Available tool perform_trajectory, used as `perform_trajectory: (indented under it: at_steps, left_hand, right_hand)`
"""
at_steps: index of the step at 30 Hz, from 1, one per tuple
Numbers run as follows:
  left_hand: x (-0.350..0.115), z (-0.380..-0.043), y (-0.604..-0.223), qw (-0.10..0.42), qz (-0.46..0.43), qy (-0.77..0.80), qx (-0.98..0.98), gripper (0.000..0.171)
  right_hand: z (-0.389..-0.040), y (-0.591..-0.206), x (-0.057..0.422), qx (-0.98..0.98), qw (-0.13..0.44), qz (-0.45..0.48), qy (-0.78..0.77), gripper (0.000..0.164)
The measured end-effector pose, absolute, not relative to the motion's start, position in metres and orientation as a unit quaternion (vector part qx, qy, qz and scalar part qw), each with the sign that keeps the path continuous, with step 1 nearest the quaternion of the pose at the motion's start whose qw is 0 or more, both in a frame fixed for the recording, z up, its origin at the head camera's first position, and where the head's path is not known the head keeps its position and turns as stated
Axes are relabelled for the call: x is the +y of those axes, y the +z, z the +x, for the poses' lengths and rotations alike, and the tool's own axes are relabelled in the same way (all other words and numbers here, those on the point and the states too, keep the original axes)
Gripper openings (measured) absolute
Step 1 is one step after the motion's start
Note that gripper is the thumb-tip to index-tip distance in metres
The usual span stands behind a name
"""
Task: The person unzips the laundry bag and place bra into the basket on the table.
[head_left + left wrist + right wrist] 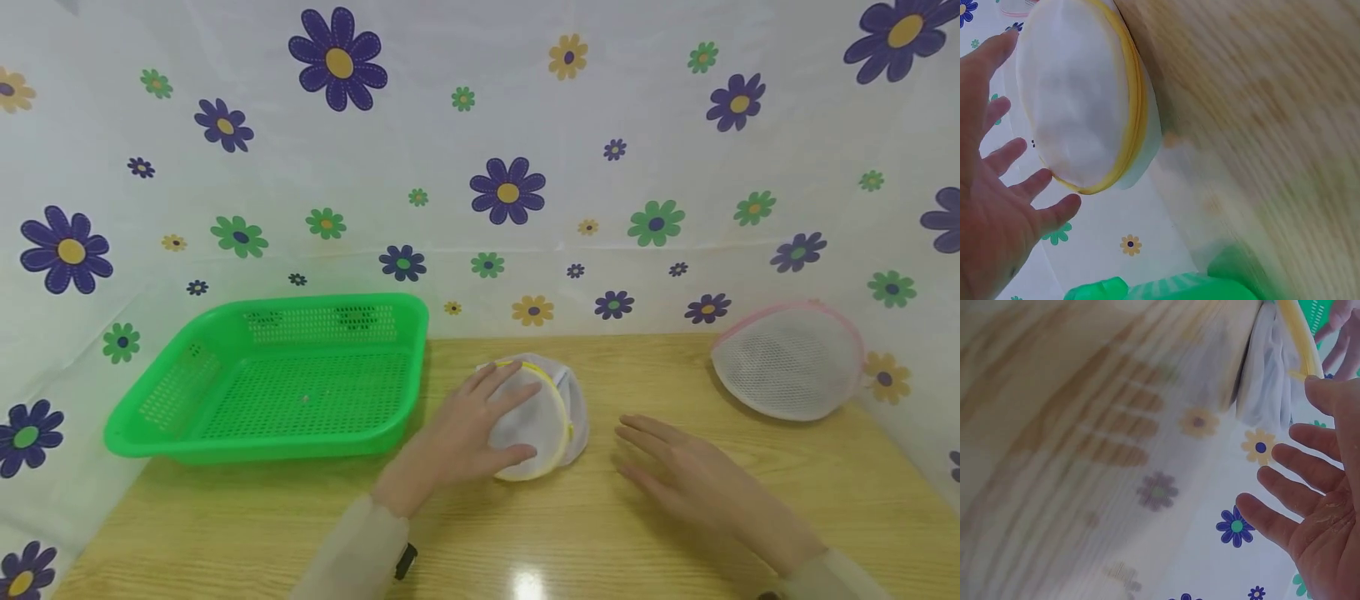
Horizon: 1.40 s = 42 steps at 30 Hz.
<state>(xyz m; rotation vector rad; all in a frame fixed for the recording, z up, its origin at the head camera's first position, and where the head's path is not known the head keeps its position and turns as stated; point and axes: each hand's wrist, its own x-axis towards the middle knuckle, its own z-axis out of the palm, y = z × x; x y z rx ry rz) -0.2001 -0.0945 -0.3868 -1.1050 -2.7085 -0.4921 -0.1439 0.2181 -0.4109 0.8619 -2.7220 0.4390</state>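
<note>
A round white mesh laundry bag (528,425) with a yellow zipper edge lies on the wooden table, in the middle of the head view. Over its left side my left hand (472,429) hovers with fingers spread. From the left wrist view, the fingers of that hand stand close beside the bag's white face (1072,94), and the yellow zipper (1135,106) curves round its edge. To the right of the bag, my right hand (686,475) is held over the table with its fingers extended and nothing in it. Part of the bag (1266,375) shows beyond its thumb.
A green plastic basket (262,446) with perforated sides stands at the left. Toward the back right sits another white mesh bag (787,367) with a pink edge. Behind the wooden table (585,525) hangs a white cloth (420,142) printed with flowers.
</note>
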Motion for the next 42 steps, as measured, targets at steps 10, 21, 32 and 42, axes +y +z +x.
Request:
perform_trajectory:
  at_steps: [10, 21, 32, 42]
  left_hand:
    - [-0.083, -0.209, -0.395, -0.013, -0.315, -0.094, -0.944, 0.092]
    - [-0.08, -0.202, -0.396, -0.084, -0.281, -0.093, -0.951, 0.091]
    - [-0.077, -0.167, -0.396, -0.078, -0.304, -0.104, -0.944, 0.088]
    - [-0.08, -0.165, -0.4, -0.065, -0.32, -0.098, -0.94, 0.106]
  right_hand:
    - [-0.157, -0.414, 0.196, -0.917, 0.113, 0.31, 0.223, 0.04]
    - [-0.158, -0.416, 0.178, -0.896, 0.096, 0.292, 0.322, 0.028]
    - [-0.157, -0.409, 0.177, -0.91, 0.068, 0.296, 0.282, 0.018]
    - [-0.161, -0.411, 0.175, -0.909, 0.096, 0.307, 0.266, 0.011]
